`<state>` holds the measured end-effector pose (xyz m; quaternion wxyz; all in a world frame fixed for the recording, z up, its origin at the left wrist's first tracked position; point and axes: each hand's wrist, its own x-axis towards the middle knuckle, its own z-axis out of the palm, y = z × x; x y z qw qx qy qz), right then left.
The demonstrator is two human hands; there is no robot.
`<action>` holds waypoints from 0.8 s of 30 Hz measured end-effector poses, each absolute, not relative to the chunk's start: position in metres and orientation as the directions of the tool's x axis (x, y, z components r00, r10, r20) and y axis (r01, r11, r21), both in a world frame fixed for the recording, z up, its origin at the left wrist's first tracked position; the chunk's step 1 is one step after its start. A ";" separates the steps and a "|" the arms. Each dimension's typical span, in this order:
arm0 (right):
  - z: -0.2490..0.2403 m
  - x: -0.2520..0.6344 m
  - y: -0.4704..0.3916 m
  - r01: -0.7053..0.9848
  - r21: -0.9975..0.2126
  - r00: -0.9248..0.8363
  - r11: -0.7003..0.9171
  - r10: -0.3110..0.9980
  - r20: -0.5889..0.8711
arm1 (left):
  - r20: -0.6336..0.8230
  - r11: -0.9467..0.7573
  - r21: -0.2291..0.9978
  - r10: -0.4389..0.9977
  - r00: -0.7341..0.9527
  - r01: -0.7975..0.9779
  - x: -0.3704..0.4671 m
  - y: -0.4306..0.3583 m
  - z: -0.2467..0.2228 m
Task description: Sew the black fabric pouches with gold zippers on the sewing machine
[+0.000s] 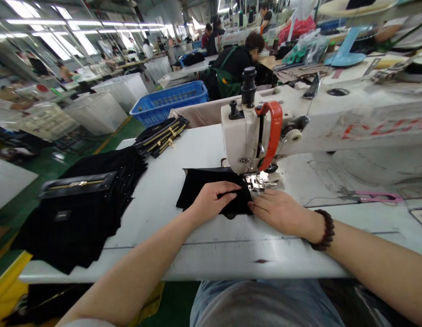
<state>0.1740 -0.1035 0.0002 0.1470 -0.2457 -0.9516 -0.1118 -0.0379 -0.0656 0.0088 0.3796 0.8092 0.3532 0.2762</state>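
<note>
Black fabric piece (204, 184) under both hands' fingers (228, 194)

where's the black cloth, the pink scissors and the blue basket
black cloth (200, 188), head view, on its bare left half
pink scissors (379, 197), head view, on the handle
blue basket (170, 103), head view, on its front wall

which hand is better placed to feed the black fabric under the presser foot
Right, probably. The right hand lies flat at the black fabric's edge, just before the presser foot. The left hand presses the fabric's middle, further from the foot, better suited to steadying.
</note>
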 end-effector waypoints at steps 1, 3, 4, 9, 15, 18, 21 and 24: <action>-0.001 0.174 -0.103 0.502 0.128 -0.834 0.856 0.439 0.336 | 0.236 -0.559 0.745 0.731 0.640 0.364 -0.037 -0.067 0.008; -0.003 0.174 -0.102 0.501 0.105 -0.831 0.859 0.443 0.337 | 0.317 -0.707 0.617 0.624 0.714 0.344 -0.034 -0.069 0.006; -0.003 0.174 -0.102 0.503 0.093 -0.827 0.859 0.447 0.340 | 0.334 -0.746 0.574 0.589 0.736 0.337 -0.033 -0.070 0.006; -0.001 0.178 -0.102 0.595 -0.022 -0.708 0.803 0.537 0.459 | 0.408 -0.742 0.474 0.663 0.627 0.475 -0.038 -0.080 0.013; 0.000 0.179 -0.097 0.590 -0.411 -0.465 0.695 0.709 0.530 | 0.400 -0.804 0.005 0.546 0.736 0.594 -0.056 -0.099 0.013; -0.002 0.180 -0.095 0.566 -0.489 -0.408 0.664 0.741 0.534 | 0.375 -0.773 -0.137 0.539 0.755 0.620 -0.062 -0.093 0.014; -0.002 0.182 -0.096 0.557 -0.267 -0.607 0.786 0.605 0.515 | 0.270 -0.848 -0.241 0.408 0.872 0.471 -0.070 -0.082 0.020; 0.000 0.184 -0.100 0.478 0.008 -0.828 0.878 0.447 0.338 | 0.155 -0.896 -0.276 0.316 0.936 0.348 -0.077 -0.079 0.024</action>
